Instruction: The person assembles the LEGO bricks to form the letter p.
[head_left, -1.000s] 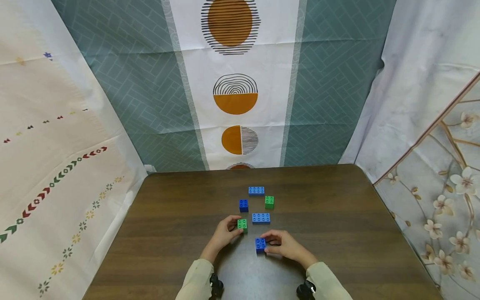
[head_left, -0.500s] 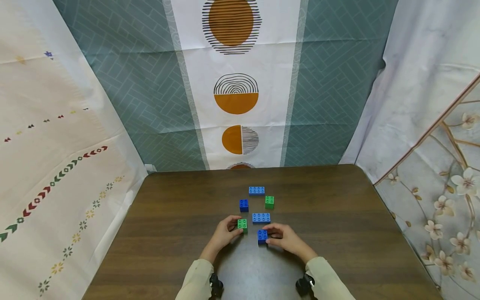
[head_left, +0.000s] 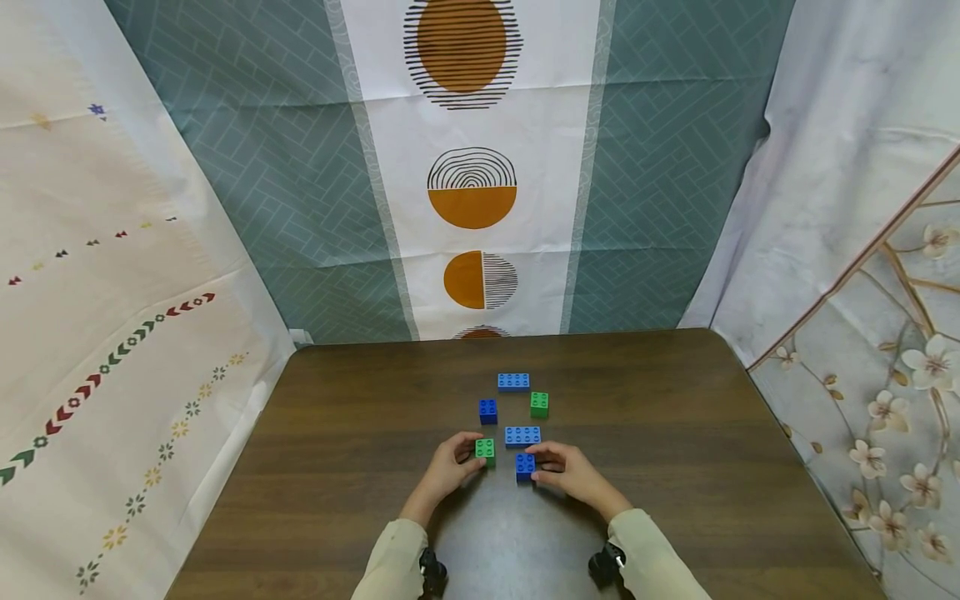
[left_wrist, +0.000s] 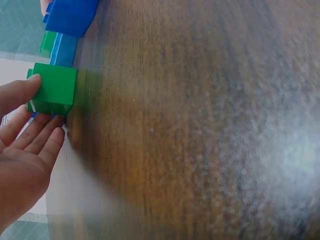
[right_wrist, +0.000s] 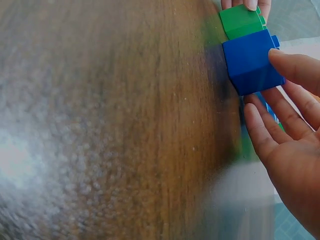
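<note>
On the brown table [head_left: 337, 467] my left hand [head_left: 471, 457] holds a small green brick [head_left: 485, 451] between thumb and fingers. The left wrist view shows that green brick [left_wrist: 52, 90] standing on the table, with my thumb on one side and my fingers [left_wrist: 42, 135] on the other. Just to its right, my right hand [head_left: 543, 469] grips a dark blue brick [head_left: 525, 466]. In the right wrist view the blue brick [right_wrist: 252, 62] sits close beside the green brick [right_wrist: 240, 20], with a small gap between them.
Beyond my hands lie a light blue long brick [head_left: 522, 435], a dark blue square brick [head_left: 487, 410], a green square brick [head_left: 538, 404] and another light blue long brick [head_left: 513, 381]. Patterned cloth walls [head_left: 465, 208] close in the table on three sides.
My right hand has slid the dark blue brick away from me, up beside the green brick. My left hand and the green brick have stayed in place.
</note>
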